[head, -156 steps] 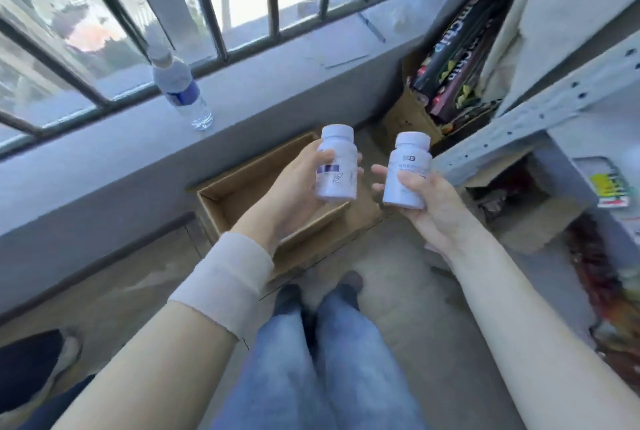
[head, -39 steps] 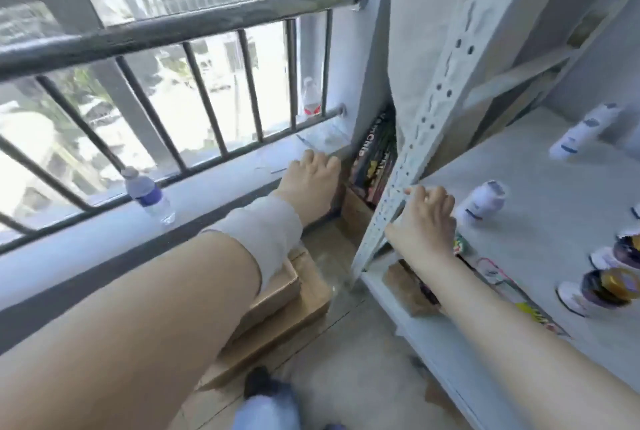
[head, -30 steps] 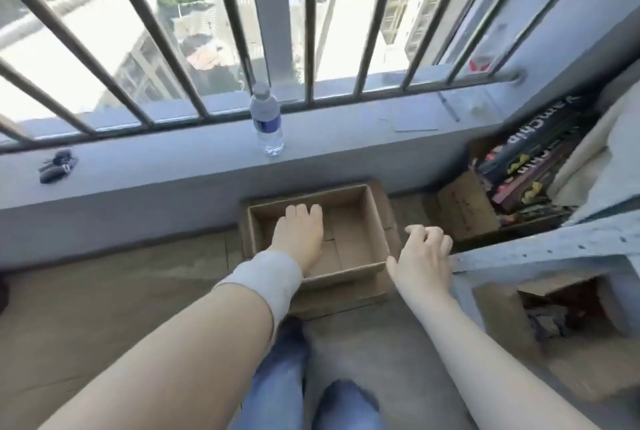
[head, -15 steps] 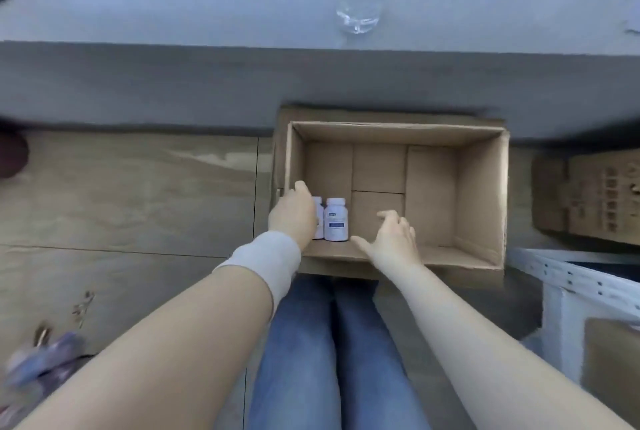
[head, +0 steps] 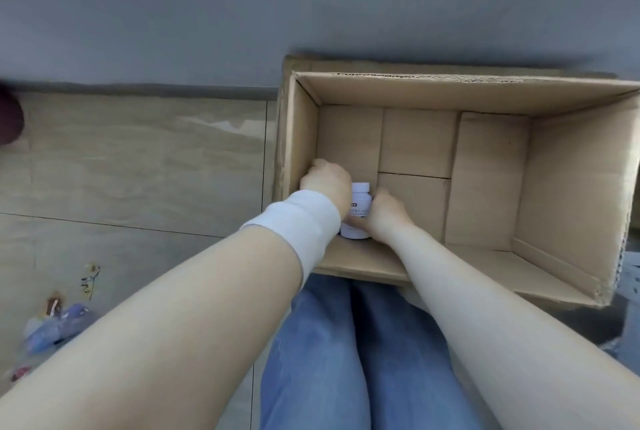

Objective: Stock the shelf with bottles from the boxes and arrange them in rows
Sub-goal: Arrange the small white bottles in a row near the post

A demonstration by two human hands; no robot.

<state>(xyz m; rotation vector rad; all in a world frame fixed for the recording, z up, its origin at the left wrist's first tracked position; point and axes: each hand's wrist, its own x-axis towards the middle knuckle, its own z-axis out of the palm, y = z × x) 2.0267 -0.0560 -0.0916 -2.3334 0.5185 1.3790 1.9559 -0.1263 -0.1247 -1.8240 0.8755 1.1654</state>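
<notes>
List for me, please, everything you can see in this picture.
box: one, brown cardboard, open, on the floor by the wall.
bottle: one seen, white, in the box's near left corner, between the hands.
floor: tan tiles, left of the box.
wall: grey, behind the box.
clutter: small blurred items, bluish, on the floor at lower left.
jeans: blue, below the box.
wristband: one, white, on the left wrist.
left hand: in the box's corner, left of the bottle; fingers hidden.
right hand: holds the bottle from the right.
</notes>
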